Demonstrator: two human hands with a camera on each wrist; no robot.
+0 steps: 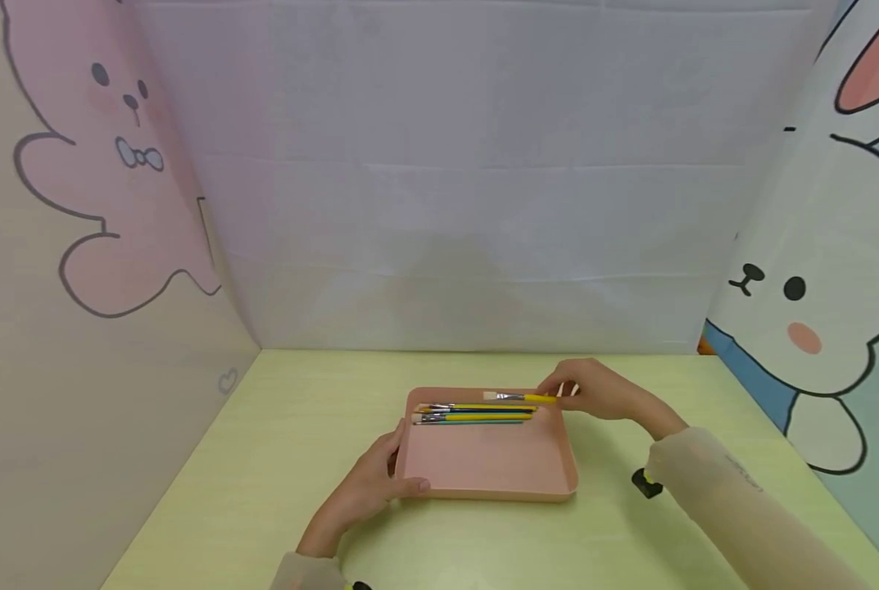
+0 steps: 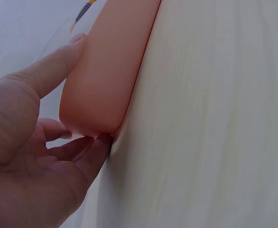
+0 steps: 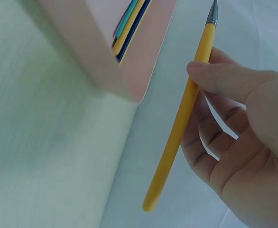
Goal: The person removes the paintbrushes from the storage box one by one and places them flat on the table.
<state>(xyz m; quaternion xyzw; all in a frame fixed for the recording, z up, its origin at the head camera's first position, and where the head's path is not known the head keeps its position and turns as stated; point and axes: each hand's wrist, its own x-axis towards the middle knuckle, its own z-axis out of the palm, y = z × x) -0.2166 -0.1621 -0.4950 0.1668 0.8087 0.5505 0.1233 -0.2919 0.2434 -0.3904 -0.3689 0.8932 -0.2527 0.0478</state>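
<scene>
A pink tray (image 1: pixel 483 463) lies on the table with several paintbrushes (image 1: pixel 476 416) along its far side, their handles yellow, dark blue and teal. My left hand (image 1: pixel 369 479) grips the tray's near left corner; in the left wrist view the thumb lies on the rim and the fingers curl at the corner's side, by the tabletop. Between thumb and fingers, my right hand (image 1: pixel 594 389) pinches a yellow-handled paintbrush (image 3: pixel 177 126) above the tray's far right corner. The brush's pale bristles point left, over the far rim, and its handle end is free in the right wrist view.
The pale yellow table (image 1: pixel 321 418) extends around the tray. A white sheet (image 1: pixel 446 205) stands along its back edge, with cartoon-printed panels to the left (image 1: pixel 137 246) and right (image 1: pixel 815 246). A small black object (image 1: pixel 646 483) shows under the right sleeve.
</scene>
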